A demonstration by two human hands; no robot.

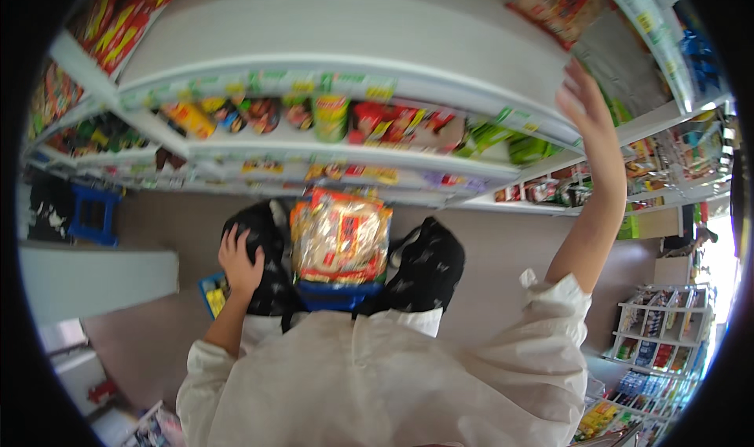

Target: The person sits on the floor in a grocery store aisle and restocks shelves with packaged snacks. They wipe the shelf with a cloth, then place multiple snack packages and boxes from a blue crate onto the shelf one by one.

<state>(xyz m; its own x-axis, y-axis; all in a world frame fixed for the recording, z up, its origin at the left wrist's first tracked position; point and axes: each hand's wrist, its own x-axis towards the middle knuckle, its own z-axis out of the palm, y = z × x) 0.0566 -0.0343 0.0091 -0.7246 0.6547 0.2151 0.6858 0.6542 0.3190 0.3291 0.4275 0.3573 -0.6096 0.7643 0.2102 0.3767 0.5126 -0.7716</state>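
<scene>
My left hand rests on my left knee, in black patterned trousers, with its fingers spread and nothing in them. My right hand is stretched out to the right end of the upper white shelf. It is blurred, and its fingers are apart with nothing seen in them. Just beyond it lie a grey packet and a clear and red food packet. Between my knees, a stack of orange and red food packets sits on a blue plastic stool or crate, largely covered.
Below the upper shelf, a lower shelf holds a yellow-green canister, red packets and green packets. A shelf divider stands beside my right arm. A blue stool and a pale panel are at left.
</scene>
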